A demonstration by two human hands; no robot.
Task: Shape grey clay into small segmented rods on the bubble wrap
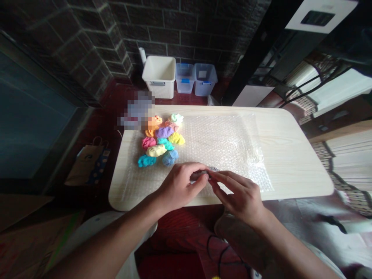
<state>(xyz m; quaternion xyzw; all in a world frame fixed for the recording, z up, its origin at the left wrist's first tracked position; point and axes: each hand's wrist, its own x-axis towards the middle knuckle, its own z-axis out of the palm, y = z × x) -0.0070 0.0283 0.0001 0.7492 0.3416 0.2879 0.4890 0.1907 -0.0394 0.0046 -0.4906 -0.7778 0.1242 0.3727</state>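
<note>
With small dark-grey piece pinched in fingers of left hand, above near side of pale wood-grain surface, support right end lightly with right hand, cannot tell whether gripping; avoid nudging multicoloured crumpled soft bundles.

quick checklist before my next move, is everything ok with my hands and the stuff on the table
1. Left hand has hold of the dark item: ok.
2. Right hand brought up to the item's end: ok.
3. Bubble wrap lying on the table: ok.
4. Coloured bundles grouped toward the table's left side: ok.
5. Blue bundle well apart from the left hand: cannot tell, they look close from this view.
6. Dark item fully visible: not ok, fingers cover part of it.
</note>
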